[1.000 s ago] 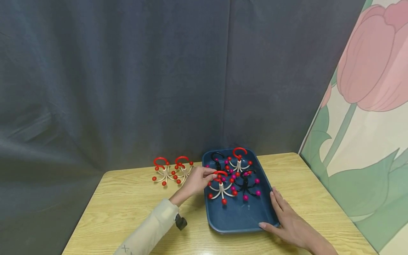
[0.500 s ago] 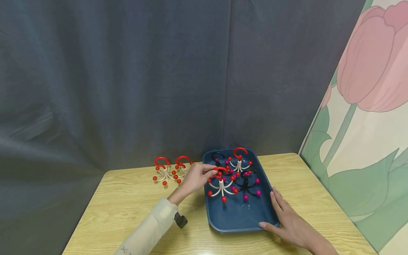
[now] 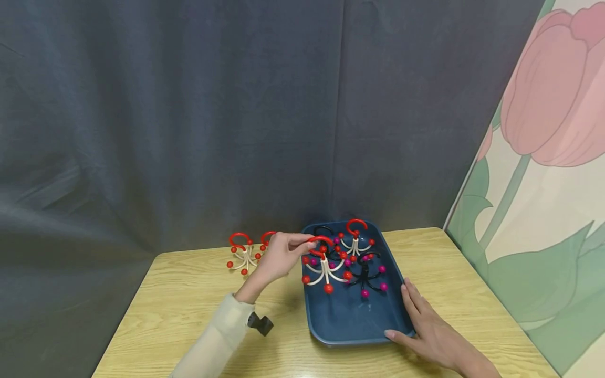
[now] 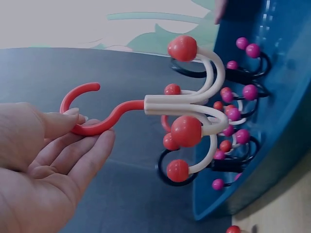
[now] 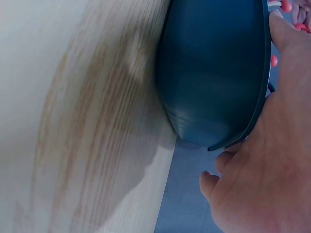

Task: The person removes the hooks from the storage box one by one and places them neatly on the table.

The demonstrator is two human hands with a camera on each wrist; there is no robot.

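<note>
My left hand point(image 3: 275, 258) pinches the red hook end of a white multi-armed hanger hook point(image 4: 167, 104) with red ball tips. In the left wrist view, thumb and fingers meet on the red curve, and the hook's arms hang over the blue tray point(image 3: 347, 325). My right hand point(image 3: 432, 331) rests at the tray's near right corner. Its thumb touches the near rim and its straight fingers lie along the right side. Inside the tray stand a white-and-red hook point(image 3: 355, 245) and a black hook with magenta balls point(image 3: 364, 274). Another black hook point(image 3: 323, 230) is partly hidden behind the held one.
Left of the tray, a white-and-red hook point(image 3: 244, 256) stands on the wooden table point(image 3: 189, 299). A second one point(image 3: 267, 237) beside it is mostly hidden by my left hand. A dark curtain point(image 3: 236, 131) hangs behind, and a tulip-patterned panel point(image 3: 543, 210) stands at the right.
My left hand has risen and shifted slightly left, lifting the white-and-red hook with it. The hand now covers more of the second hook on the table. My right hand has stayed on the tray.
</note>
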